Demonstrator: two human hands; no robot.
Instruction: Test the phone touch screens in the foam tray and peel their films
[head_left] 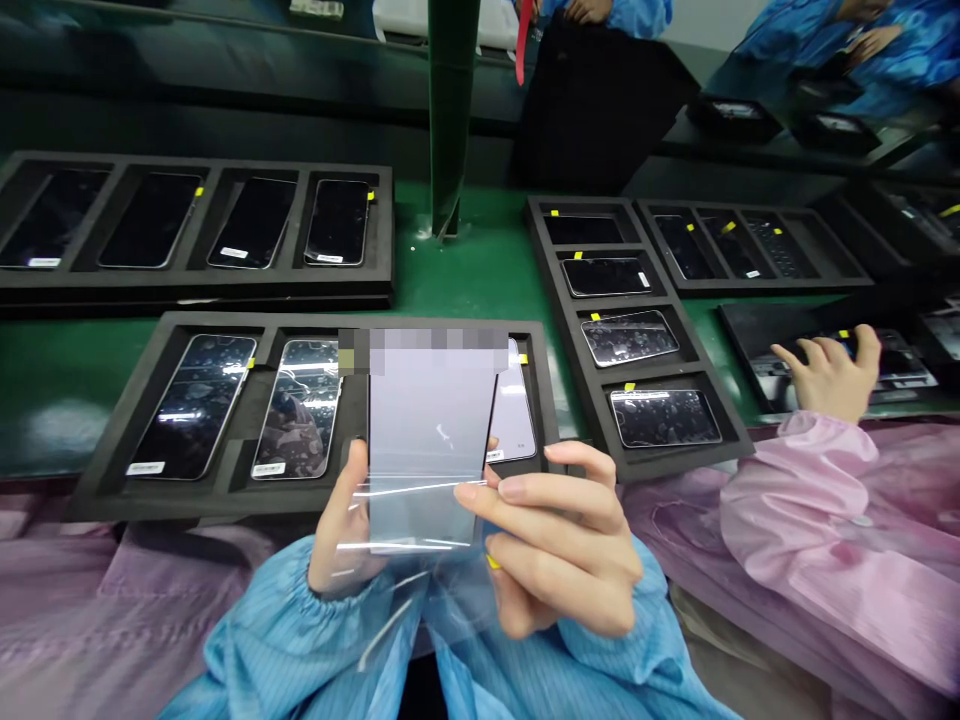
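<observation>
A smartphone [429, 430] with a pale grey lit screen is held up in front of me, its top part blurred over in the picture. My left hand [346, 530] grips it along the left edge, thumb at the side. A clear protective film [420, 600] lies over its lower part and hangs below the bottom edge. My right hand [566, 540] pinches that film near a small yellow tab [493, 562], with its index fingertip at the phone's lower right. Behind the phone is a black foam tray [240, 490] with other phones in its compartments.
More foam trays of phones stand on the green table [480, 270]: one at back left [386, 240], one at right [739, 440]. A green post [450, 110] rises at the back. A co-worker's hand [832, 375] in a pink sleeve is at right; people in blue sit opposite.
</observation>
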